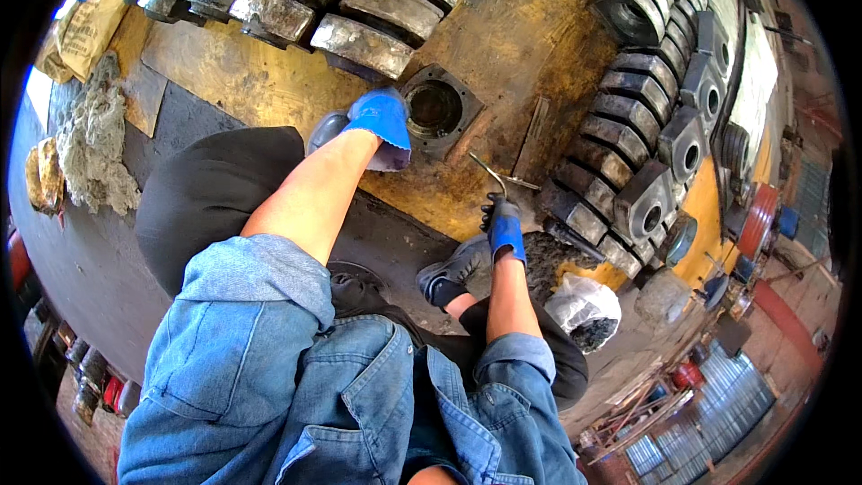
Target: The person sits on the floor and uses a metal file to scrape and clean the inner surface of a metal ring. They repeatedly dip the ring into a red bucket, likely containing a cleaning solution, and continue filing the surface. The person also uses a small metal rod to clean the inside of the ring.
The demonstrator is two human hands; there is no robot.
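Observation:
A square metal block with a round bore (pixel 468 115) lies on the oily yellow floor in front of me. My left hand (pixel 381 119), in a blue glove, is at the block's left edge; its fingers are hidden behind the cuff, so I cannot see whether they hold anything. In its black and blue glove, my right hand (pixel 504 223) is closed around a thin bent metal rod (pixel 488 168). The rod's free end points up and left toward the block.
Several heavy metal blocks (pixel 377 45) stand in rows ahead. Another long row of blocks (pixel 620 126) runs along the right. A flat bar (pixel 532 136) lies nearby. By my right knee sits a white plastic bag (pixel 584 305); grey rags (pixel 94 144) lie at far left.

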